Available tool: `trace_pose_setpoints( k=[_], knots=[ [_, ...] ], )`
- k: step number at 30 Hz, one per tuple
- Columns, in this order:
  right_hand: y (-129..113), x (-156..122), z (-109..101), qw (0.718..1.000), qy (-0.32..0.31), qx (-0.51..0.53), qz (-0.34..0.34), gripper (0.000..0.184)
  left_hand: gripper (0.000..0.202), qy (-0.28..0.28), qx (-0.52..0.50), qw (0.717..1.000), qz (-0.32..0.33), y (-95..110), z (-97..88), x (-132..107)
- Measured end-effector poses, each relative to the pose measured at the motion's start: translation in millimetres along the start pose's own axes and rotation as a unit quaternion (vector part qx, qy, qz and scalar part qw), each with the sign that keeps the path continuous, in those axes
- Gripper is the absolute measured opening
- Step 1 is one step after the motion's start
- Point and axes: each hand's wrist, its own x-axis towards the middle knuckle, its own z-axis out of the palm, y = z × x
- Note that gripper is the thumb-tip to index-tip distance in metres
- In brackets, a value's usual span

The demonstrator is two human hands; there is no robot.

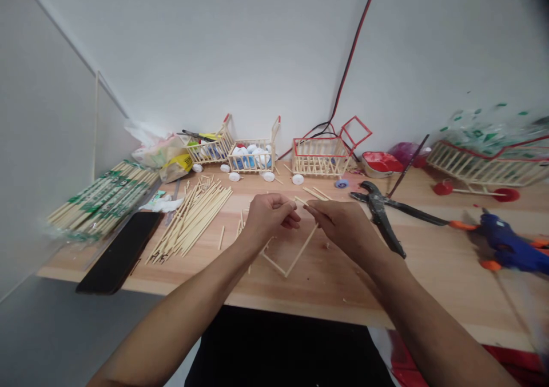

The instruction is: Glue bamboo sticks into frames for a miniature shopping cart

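Note:
My left hand (270, 215) and my right hand (338, 221) meet over the middle of the wooden table (429, 272). Both are closed in a pinch on a thin wooden stick frame (291, 261), a square outline of sticks that hangs down from my fingers toward the table. A short stick end (301, 200) pokes out between the two hands. The left fingers curl over the frame's top left part, the right fingers hold the top right corner.
A loose pile of sticks (193, 218) and packed chopsticks (103, 198) lie left, beside a black phone (122, 252). Stick-built carts (253, 152), a red-edged basket (319, 155), black cutters (386, 215) and a blue glue gun (508, 247) lie behind and right.

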Motion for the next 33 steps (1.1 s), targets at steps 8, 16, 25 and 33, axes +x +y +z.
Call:
trace_pose_setpoints(
  k=[8, 16, 25, 33],
  knots=[
    [0.3, 0.0, 0.7, 1.0, 0.002, -0.004, -0.001, 0.031, 0.016, -0.005, -0.001, 1.0, 0.005, -0.9, -0.6, 0.3],
    [-0.7, 0.0, -0.5, 1.0, -0.001, -0.006, 0.0, 0.033, 0.016, -0.003, 0.003, 1.0, -0.002, 1.3, -0.1, -0.3],
    [1.0, -0.1, 1.1, 1.0, -0.001, 0.002, 0.0, 0.031, 0.016, -0.006, 0.001, 1.0, 0.0, 0.3, -1.1, 0.5],
    [-0.7, 0.2, -0.6, 1.0, -0.007, -0.005, 0.003, 0.031, 0.016, -0.003, 0.001, 1.0, -0.005, 2.4, 0.2, -1.4]
  ],
)
